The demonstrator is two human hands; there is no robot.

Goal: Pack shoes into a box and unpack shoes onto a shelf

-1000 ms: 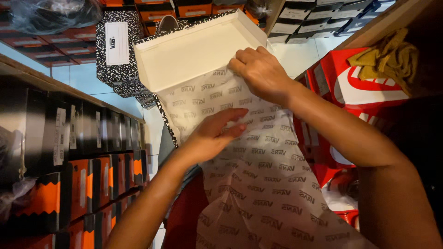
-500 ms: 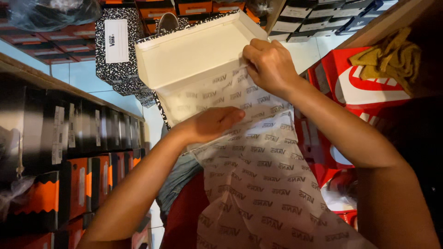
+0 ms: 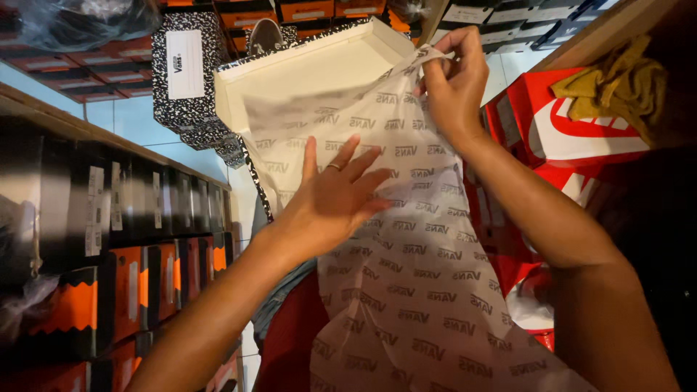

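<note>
An open white shoe box [image 3: 254,80] with a black-and-white patterned outside is tilted in front of me. A long sheet of white tissue paper [image 3: 406,290] printed with grey lettering hangs out of it and down over my lap. My left hand [image 3: 334,196] lies flat on the paper with its fingers spread, a ring on one finger. My right hand [image 3: 454,83] pinches the paper's top corner at the box's far right edge.
Shelves on the left carry rows of black and orange shoe boxes [image 3: 138,276]. A stack of patterned boxes [image 3: 185,72] stands behind the open box. Red shoe boxes [image 3: 573,131] with a yellow cloth [image 3: 617,87] on top are at the right.
My right hand has lifted the paper's corner up to the box's far edge, spreading the sheet over the box. My left hand has slid lower on the paper and flattened.
</note>
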